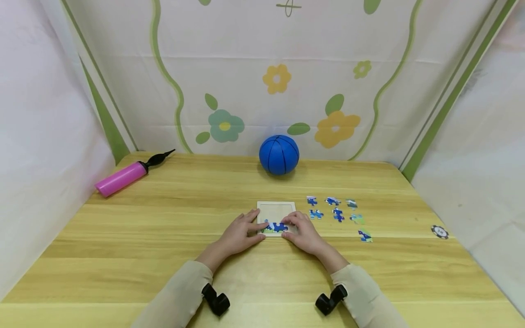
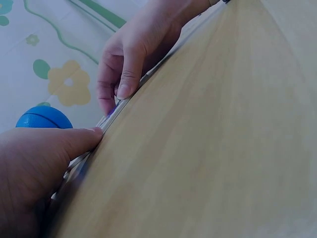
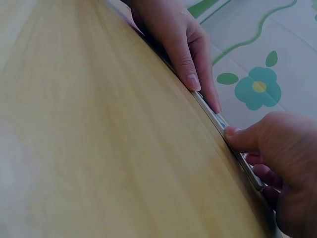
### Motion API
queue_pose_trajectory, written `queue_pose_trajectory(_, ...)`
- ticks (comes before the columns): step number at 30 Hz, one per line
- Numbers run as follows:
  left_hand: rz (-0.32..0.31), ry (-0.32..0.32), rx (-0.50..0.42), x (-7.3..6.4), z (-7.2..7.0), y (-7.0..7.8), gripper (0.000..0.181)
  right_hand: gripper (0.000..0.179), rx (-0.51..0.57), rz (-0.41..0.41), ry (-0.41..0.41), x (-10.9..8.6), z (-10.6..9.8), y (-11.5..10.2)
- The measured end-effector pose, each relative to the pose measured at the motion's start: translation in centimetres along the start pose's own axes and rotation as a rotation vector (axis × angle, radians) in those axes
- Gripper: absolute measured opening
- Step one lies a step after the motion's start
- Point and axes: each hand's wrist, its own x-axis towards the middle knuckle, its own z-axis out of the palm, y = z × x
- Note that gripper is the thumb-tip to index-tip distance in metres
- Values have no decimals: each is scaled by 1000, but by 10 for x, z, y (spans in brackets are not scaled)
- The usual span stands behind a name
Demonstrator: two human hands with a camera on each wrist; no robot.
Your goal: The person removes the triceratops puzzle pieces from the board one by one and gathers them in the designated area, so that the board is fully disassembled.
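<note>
A shallow square puzzle frame (image 1: 276, 202) lies flat on the table, with joined jigsaw pieces (image 1: 270, 229) along its near side. My left hand (image 1: 239, 233) rests at the frame's left side, fingers extended; its index fingertip touches the pieces, and its thumb (image 2: 84, 141) lies by the near edge. At the right end of that row, my right hand (image 1: 304, 233) pinches a blue jigsaw piece (image 1: 280, 227) between thumb and curled index finger. In the left wrist view, a bit of blue shows under the right hand (image 2: 141, 52). From the right wrist, the frame appears nearly edge-on.
Several loose jigsaw pieces (image 1: 337, 214) are spread right of the frame. Farther right is a round chip (image 1: 440, 232). A blue ball (image 1: 279, 155) sits at the back, before a patterned curtain (image 1: 246, 82). A pink hand pump (image 1: 123, 179) lies at back left.
</note>
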Motion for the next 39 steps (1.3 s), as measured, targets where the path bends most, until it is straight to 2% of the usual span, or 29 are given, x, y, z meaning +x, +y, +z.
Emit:
queue_pose_trajectory(30,-13,6,-2,0,0,3,38,22,-5,0,-5,0,-1,0)
queue_pose_trajectory(39,-22,2,-13,1,1,1,38,20,46,24,6,2,-1,0)
